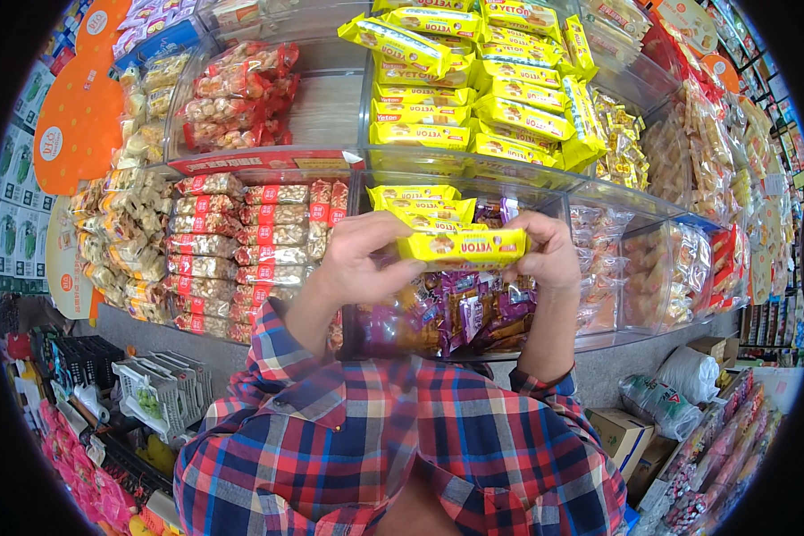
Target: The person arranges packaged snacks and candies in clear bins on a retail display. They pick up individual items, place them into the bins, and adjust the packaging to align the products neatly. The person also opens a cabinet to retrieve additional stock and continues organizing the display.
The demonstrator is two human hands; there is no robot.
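Observation:
A yellow snack packet (pixel 465 249) with printed writing is held level between my two hands, above a clear plastic bin. My left hand (pixel 368 251) grips its left end between thumb and fingers. At the other end, my right hand (pixel 547 248) pinches the packet's right tip. Just behind it, several similar yellow packets (pixel 419 197) lie in the bin's far left part. Purple snack packets (pixel 472 311) fill the nearer part of that bin, partly hidden by my hands and the held packet.
Beyond stands a bin of stacked yellow packets (pixel 419 137). Red-banded nut bars (pixel 204 268) fill the bin to the left. A clear divider (pixel 569 231) separates the bins on the right. Plastic crates (pixel 151 388) stand low left; a cardboard box (pixel 620 435) sits low right.

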